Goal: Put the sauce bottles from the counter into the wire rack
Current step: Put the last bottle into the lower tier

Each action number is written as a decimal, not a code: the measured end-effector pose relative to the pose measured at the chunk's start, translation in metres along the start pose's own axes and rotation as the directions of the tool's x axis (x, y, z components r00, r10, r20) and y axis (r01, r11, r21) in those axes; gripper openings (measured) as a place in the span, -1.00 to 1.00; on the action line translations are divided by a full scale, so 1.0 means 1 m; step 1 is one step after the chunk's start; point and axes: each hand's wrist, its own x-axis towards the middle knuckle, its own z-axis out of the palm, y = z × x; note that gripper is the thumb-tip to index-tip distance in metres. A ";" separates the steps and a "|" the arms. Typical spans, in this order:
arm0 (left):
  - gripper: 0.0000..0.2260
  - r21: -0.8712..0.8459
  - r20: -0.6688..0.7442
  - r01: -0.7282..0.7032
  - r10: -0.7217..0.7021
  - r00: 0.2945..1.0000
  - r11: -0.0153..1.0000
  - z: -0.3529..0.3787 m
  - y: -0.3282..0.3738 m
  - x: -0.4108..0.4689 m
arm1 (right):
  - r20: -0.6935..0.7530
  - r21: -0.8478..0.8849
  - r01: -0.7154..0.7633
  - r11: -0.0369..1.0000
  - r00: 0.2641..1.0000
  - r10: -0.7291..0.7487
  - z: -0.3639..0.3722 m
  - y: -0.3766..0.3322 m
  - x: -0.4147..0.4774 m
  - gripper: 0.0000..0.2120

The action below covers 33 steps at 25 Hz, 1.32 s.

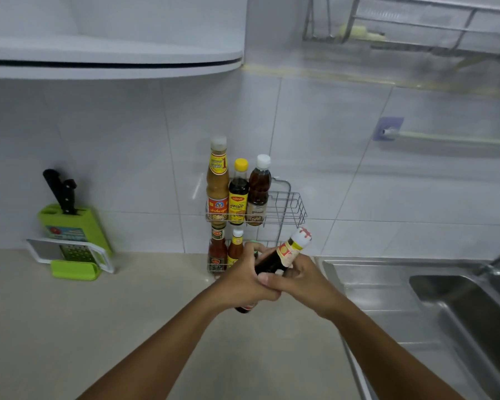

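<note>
**Dark bottle in both hands, rack mostly filled**

Wire rack (286,206) on the wall already held three bottles on the top tier: tan sauce bottle (217,183), yellow-capped bottle (238,194), white-capped bottle (259,192). Lower tier had two small red bottles (217,252) plus something green-capped, mostly hidden behind the hands. Free space showed at the top tier's right end. One dark bottle (283,255) remained out, tilted, cap pointing up-right, lifted above the worktop (98,327) just in front of the rack. Left hand (243,281) was wrapped around its lower body, right hand (298,281) closed around its middle. No other loose bottles visible on the worktop; likely the last one.
</note>
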 end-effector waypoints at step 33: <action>-0.53 -0.151 -0.431 0.343 -0.374 0.821 0.927 -0.055 -0.143 0.091 | -0.239 -0.577 -0.304 0.758 0.950 0.199 -0.055 0.137 0.160 -0.57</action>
